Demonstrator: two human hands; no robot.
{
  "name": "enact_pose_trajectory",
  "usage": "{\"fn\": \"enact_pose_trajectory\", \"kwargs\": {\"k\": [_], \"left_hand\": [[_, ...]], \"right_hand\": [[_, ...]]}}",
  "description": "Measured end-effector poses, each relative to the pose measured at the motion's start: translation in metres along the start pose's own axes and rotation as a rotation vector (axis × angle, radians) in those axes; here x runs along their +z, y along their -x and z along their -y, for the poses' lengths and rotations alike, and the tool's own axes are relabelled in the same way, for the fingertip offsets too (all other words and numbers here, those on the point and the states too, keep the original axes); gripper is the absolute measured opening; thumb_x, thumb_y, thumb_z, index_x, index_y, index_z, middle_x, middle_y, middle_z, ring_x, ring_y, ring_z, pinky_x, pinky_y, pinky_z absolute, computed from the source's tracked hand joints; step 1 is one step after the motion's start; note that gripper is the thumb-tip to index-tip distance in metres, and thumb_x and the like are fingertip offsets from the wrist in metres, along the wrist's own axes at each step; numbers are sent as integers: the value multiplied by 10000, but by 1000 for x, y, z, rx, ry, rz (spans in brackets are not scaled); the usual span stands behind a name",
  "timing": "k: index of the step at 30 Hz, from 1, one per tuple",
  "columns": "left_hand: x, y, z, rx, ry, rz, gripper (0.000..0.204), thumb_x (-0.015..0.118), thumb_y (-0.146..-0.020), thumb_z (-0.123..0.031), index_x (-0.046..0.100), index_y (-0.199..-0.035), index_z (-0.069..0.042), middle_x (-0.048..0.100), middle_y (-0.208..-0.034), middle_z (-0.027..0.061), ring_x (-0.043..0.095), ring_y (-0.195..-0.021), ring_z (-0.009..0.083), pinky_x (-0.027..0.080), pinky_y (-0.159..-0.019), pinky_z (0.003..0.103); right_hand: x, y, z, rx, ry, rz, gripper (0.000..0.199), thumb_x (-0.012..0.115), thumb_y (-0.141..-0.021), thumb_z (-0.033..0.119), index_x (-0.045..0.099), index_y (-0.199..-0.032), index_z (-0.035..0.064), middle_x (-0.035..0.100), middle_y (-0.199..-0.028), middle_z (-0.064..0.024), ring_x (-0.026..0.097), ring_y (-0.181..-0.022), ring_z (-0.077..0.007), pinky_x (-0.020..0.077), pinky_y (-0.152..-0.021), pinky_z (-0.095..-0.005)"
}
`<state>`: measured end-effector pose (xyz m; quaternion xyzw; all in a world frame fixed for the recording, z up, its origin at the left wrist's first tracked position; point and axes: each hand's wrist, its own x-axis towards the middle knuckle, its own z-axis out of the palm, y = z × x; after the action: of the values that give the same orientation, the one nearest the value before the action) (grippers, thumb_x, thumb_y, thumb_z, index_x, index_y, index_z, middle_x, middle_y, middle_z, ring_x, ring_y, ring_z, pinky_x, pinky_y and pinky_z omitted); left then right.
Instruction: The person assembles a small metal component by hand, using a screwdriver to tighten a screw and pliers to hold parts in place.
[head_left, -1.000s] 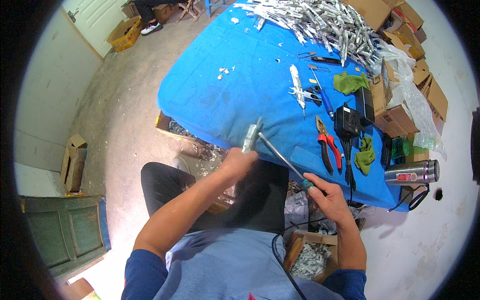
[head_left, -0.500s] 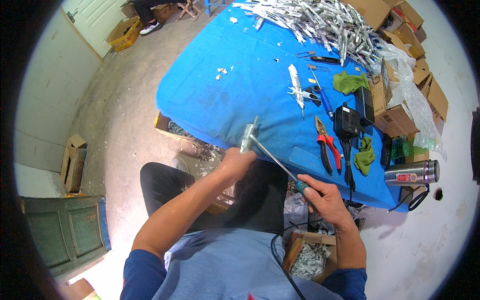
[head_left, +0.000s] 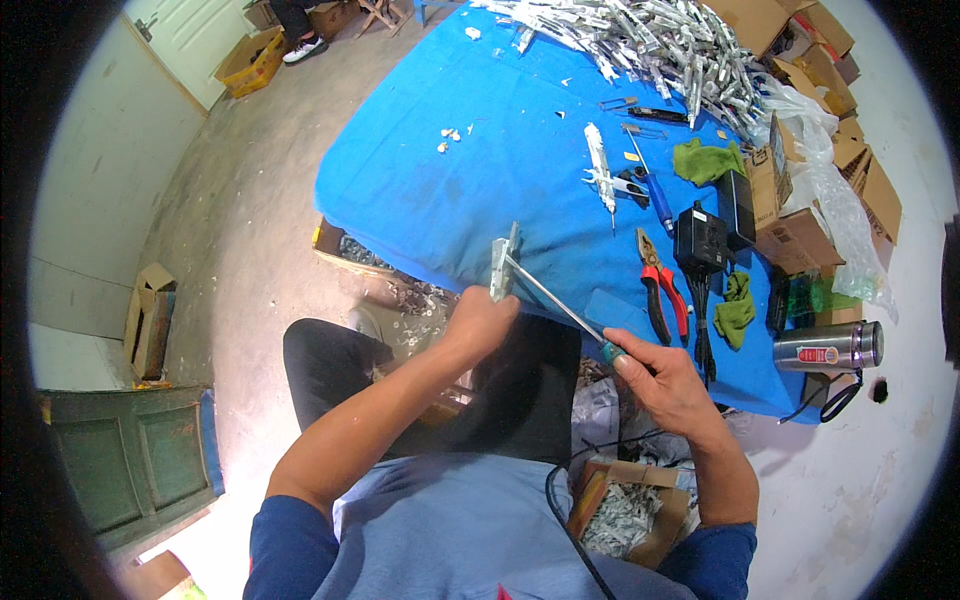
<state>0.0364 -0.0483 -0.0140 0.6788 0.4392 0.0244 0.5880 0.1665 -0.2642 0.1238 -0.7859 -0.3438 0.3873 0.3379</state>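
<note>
My left hand (head_left: 482, 318) grips a short grey metal bracket (head_left: 503, 263), held upright at the near edge of the blue-covered table (head_left: 480, 190). My right hand (head_left: 655, 375) holds a screwdriver (head_left: 560, 305) by its green handle. Its long thin shaft slants up to the left, and the tip touches the bracket.
On the table lie red-handled pliers (head_left: 662, 290), a black power adapter (head_left: 697, 245), green cloths (head_left: 706, 160), a blue-handled tool (head_left: 650, 190) and a large pile of metal parts (head_left: 650, 40). A steel flask (head_left: 825, 347) and cardboard boxes (head_left: 800, 200) stand at the right. A box of parts (head_left: 625, 510) sits by my lap.
Both hands and the screwdriver hold almost the same pose. The bracket has tilted slightly more upright.
</note>
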Motion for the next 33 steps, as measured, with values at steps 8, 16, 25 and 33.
{"fn": "enact_pose_trajectory", "kwargs": {"k": [8,16,25,33], "left_hand": [[-1,-3,3,-63,14,13,387,592,-838,-264,632,-804,119,639,-710,253,674,-727,349,487,-664,465],[-3,8,-6,-59,60,165,255,594,-854,-233,575,-737,-8,512,-604,40,486,-542,150,386,-483,341],[-34,30,-12,-117,395,225,292,598,-853,-283,600,-741,-13,521,-628,13,464,-530,135,342,-471,305],[-44,61,6,-4,231,131,325,602,-860,-291,621,-712,-2,561,-610,36,517,-565,115,391,-492,321]], "right_hand": [[12,1,3,-356,622,-161,349,623,-914,166,614,-1257,96,620,-750,-133,634,-654,-287,510,-604,-400],[10,4,-19,-351,352,-260,363,667,-882,144,644,-1240,85,683,-846,-131,651,-706,-224,517,-628,-348],[-16,-19,-27,-148,181,-342,506,646,-879,218,546,-1334,19,635,-1195,-184,617,-1066,-311,477,-913,-367],[47,-104,-19,-316,627,-673,409,641,-854,161,588,-1243,45,658,-1059,-193,608,-988,-384,497,-827,-459]]}}
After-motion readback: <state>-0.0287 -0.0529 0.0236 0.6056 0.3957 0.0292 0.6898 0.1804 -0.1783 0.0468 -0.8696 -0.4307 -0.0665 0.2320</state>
